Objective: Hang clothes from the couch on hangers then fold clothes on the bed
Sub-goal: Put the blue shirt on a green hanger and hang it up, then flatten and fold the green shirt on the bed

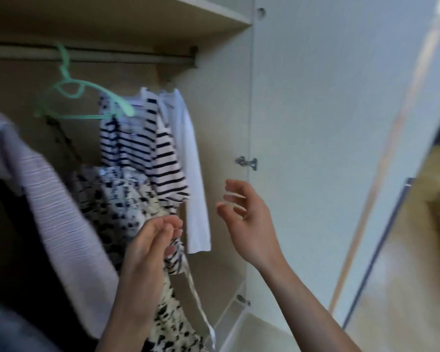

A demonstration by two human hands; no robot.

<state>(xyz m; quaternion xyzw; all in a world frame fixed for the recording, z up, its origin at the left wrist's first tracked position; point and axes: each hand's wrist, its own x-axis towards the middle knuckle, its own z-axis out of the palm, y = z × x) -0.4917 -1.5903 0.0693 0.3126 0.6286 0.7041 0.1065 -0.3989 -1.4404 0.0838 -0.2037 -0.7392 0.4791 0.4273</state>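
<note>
Spotted garment (117, 199): light, limp; pinched in L hand (148, 250); R hand (249, 219) at 3 o'clock spread, empty; grip nr shoulders.

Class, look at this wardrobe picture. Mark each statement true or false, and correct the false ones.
1. The green hanger hooks over the wardrobe rail. True.
2. The right hand grips the white garment. False: its fingers are loosely spread, it holds nothing, and it is apart from the white garment.
3. The left hand holds the black-and-white spotted garment. True.
4. The striped top lies folded on a shelf. False: it hangs below the rail, between the spotted garment and the white garment.
5. The wardrobe door is closed. False: it stands open.
</note>
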